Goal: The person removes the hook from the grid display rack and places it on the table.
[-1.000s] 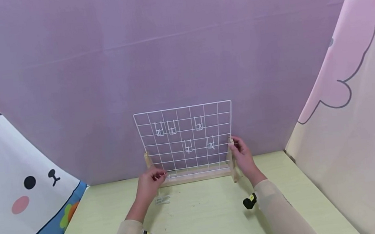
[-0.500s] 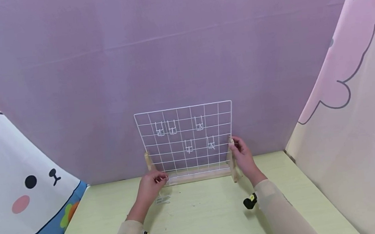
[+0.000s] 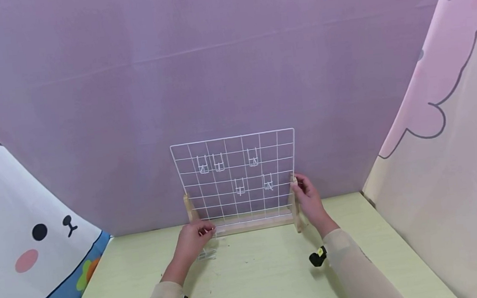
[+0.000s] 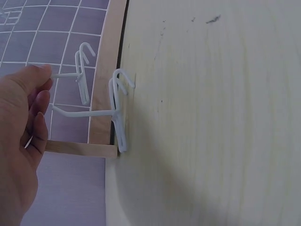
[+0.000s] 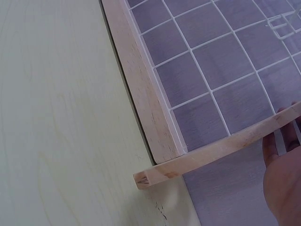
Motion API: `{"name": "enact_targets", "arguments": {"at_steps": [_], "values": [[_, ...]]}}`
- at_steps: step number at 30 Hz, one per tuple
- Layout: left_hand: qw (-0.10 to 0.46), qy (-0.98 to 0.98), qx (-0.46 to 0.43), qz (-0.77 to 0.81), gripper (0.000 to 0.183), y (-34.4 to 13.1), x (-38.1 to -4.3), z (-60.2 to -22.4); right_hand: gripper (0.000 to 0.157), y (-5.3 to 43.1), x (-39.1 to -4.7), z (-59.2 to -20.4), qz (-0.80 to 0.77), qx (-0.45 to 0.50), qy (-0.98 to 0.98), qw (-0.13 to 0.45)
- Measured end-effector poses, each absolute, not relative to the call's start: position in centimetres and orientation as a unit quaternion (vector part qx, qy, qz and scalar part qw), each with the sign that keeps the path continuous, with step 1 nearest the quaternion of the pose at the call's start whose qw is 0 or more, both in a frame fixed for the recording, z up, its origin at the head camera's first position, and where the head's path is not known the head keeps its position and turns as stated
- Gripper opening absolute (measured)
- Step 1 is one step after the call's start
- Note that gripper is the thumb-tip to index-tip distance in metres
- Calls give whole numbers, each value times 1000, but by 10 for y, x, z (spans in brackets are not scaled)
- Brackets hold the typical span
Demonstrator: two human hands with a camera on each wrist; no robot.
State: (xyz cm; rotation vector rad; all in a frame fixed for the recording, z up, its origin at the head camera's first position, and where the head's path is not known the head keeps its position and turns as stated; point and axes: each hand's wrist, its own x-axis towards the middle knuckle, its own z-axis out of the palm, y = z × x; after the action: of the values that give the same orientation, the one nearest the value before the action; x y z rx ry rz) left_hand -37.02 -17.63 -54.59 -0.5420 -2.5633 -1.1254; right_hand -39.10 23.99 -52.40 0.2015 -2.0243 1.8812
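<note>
A white wire grid panel (image 3: 228, 174) stands upright in a wooden stand (image 3: 253, 224), with several white wire hooks hung on it. At its lower left corner my left hand (image 3: 193, 240) pinches a white wire hook (image 4: 81, 77) by the end of its prong, between thumb and forefinger. A second white hook (image 4: 117, 112) hangs below it, its prong end right at the curled lower fingers. The right hand (image 3: 308, 199) grips the stand's right wooden post (image 5: 225, 148), thumb in front and fingers behind in the head view.
The stand rests at the back of a pale wooden table (image 3: 258, 275), close to a purple cloth wall (image 3: 232, 74). Printed cloths hang at the left and right. A black wrist camera (image 3: 317, 257) sits at each sleeve.
My left hand has shifted slightly down and right with the pinched hook, which now sits lower by the grid's bottom left. The right hand keeps its hold on the post.
</note>
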Motion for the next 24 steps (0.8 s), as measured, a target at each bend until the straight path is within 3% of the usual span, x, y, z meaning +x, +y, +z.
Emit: {"name": "enact_targets", "arguments": {"at_steps": [24], "values": [[139,-891,-155,-403,9,-168,-368,-562,42,239,-391,-524,675,77,-711,180]]}}
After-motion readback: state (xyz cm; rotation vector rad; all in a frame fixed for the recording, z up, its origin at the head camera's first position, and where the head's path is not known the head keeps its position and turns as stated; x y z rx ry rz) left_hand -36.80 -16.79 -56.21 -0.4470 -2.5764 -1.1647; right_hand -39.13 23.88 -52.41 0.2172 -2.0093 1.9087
